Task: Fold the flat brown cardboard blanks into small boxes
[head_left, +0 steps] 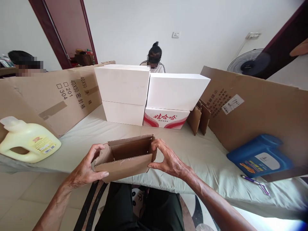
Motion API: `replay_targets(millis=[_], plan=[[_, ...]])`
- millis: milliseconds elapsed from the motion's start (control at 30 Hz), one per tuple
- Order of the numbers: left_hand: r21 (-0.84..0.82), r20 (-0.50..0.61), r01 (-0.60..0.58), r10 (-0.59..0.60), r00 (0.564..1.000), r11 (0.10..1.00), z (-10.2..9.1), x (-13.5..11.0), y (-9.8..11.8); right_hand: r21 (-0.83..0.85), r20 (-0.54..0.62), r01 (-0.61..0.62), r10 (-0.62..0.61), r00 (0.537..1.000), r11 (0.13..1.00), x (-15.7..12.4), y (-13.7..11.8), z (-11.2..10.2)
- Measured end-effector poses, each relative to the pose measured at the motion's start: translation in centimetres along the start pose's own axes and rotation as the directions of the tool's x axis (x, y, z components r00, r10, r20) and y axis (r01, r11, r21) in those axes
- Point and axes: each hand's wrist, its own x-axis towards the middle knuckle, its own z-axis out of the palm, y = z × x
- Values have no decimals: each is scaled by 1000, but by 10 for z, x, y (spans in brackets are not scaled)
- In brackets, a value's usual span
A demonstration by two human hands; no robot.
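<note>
A small brown cardboard box, its top open, is held between my two hands at the near edge of the cloth-covered table. My left hand grips the left end, thumb across the near side and fingers on the far side. At the right end, my right hand pinches the box with thumb and fingers. The inside of the box looks dark and bare where it shows; its bottom is hidden by the near wall.
White boxes stand stacked behind, one box with red print. Large cardboard panels flank both sides. A yellow jug lies left; a blue bottle and purple-handled tool lie right. A person sits opposite.
</note>
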Motion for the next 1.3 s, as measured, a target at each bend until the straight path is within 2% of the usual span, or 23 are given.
replay_targets(millis=[133, 233, 300, 367, 433, 533, 633, 733, 867, 933, 1000, 1067, 1133, 1200, 1300], plan=[[-9, -6, -32, 32, 999, 999, 2, -5, 12, -45, -160, -28, 21, 987, 999, -11, 3, 18], [-53, -6, -41, 41, 999, 998, 1, -8, 20, -29, -340, -75, 60, 939, 997, -18, 15, 39], [-91, 26, -57, 59, 998, 994, -5, -4, 18, 57, -386, -140, 151, 910, 989, -22, 29, 50], [-130, 62, -68, 76, 995, 989, -13, 2, 11, 193, -309, -210, 262, 914, 958, -22, 45, 58], [-160, 84, -66, 81, 993, 985, -19, 9, 4, 346, -162, -269, 340, 926, 899, -19, 61, 61], [-197, 99, -58, 78, 992, 979, -21, 13, 0, 537, 8, -314, 368, 930, 783, -5, 76, 64], [-244, 118, -20, 50, 992, 970, -17, 10, 4, 668, 45, -334, 412, 910, 665, 13, 84, 68], [-227, 99, 15, 8, 995, 974, -18, 5, 8, 733, 33, -338, 465, 884, 591, 27, 89, 71], [-171, -60, 19, -29, 998, 985, -28, 13, 3, 782, 65, -368, 521, 851, 503, 27, 87, 68], [-284, -186, 46, -102, 977, 958, -30, 25, -3, 797, 72, -385, 560, 825, 464, 22, 82, 65], [-473, -288, 30, -187, 939, 880, -26, 40, -11, 813, 54, -384, 601, 798, 437, 17, 75, 62], [-615, -327, -13, -239, 914, 789, -16, 52, -20, 829, 10, -366, 644, 765, 422, 13, 69, 62], [-670, -274, 10, -260, 926, 742, -1, 58, -31, 846, -37, -341, 684, 729, 409, 10, 65, 62], [-669, -145, 117, -284, 948, 734, 16, 58, -41, 865, -65, -319, 716, 695, 388, 7, 66, 62], [-633, -20, 238, -323, 946, 736, 38, 51, -51, 886, -30, -324, 737, 675, 333, 0, 71, 60]])
